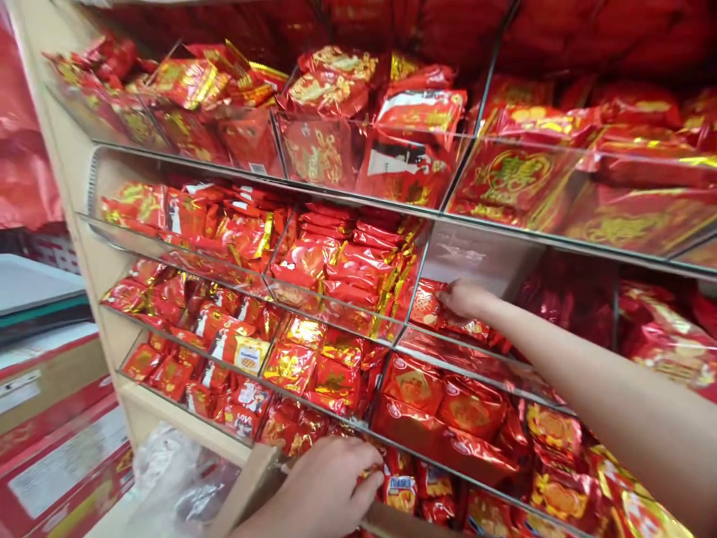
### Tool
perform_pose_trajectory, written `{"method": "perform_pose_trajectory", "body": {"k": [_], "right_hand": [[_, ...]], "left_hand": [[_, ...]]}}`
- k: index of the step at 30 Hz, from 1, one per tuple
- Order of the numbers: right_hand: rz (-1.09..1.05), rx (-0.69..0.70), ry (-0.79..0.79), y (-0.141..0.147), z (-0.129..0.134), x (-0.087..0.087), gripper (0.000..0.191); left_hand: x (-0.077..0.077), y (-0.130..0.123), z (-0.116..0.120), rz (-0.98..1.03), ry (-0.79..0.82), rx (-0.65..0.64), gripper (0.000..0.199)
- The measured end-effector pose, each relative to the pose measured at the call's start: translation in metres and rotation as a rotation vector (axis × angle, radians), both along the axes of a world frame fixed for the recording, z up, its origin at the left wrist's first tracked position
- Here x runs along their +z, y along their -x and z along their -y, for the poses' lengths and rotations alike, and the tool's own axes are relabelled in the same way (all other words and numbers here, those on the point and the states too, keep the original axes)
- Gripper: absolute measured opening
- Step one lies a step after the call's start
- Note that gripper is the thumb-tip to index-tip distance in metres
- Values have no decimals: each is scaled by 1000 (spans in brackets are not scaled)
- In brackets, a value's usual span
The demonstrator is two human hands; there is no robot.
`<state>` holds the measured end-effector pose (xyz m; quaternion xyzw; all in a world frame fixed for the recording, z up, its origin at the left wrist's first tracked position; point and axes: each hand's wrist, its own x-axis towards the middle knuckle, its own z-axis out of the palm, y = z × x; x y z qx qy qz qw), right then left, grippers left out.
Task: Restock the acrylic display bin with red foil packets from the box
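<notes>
Red and gold packets fill a tiered shelf with clear dividers. My right hand [467,300] reaches into a middle-row compartment, its fingers closed on a red packet [426,302] at the compartment's left side. The bare back panel [467,254] of that compartment shows above the hand. At the bottom centre, my left hand [330,486] is over the edge of a cardboard box [249,489], fingers curled together. Something small and reddish shows at its fingertips, too hidden to name. Small red packets with blue labels [400,489] lie just right of it.
Stacked cartons [67,467] stand at the lower left, below a grey-white lid [36,284]. A clear plastic bag [168,467] lies beside the box. Clear shelf fronts [336,299] and dividers edge the compartments around my right arm.
</notes>
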<state>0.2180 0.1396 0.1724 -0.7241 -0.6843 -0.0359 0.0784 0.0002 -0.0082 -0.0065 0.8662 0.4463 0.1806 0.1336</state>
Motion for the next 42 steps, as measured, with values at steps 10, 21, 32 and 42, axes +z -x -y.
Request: {"method": "perform_pose_trajectory", "body": {"k": [10,21,32,42], "right_hand": [[-82,-68,-45,-4,10,-7,74],[-50,120,-619,3,75,13,43],[-163,622,-47,-53,276,-197,24],[-159,386,629,-23,220,-246,24]], "left_hand": [[-3,-1,-4,20,33,-24,22],[5,-2,-11,57,-90,-78,22],[-16,1,33,-166,-161,-561,31],[-87,-46,10,-541,287,-215,36]]}}
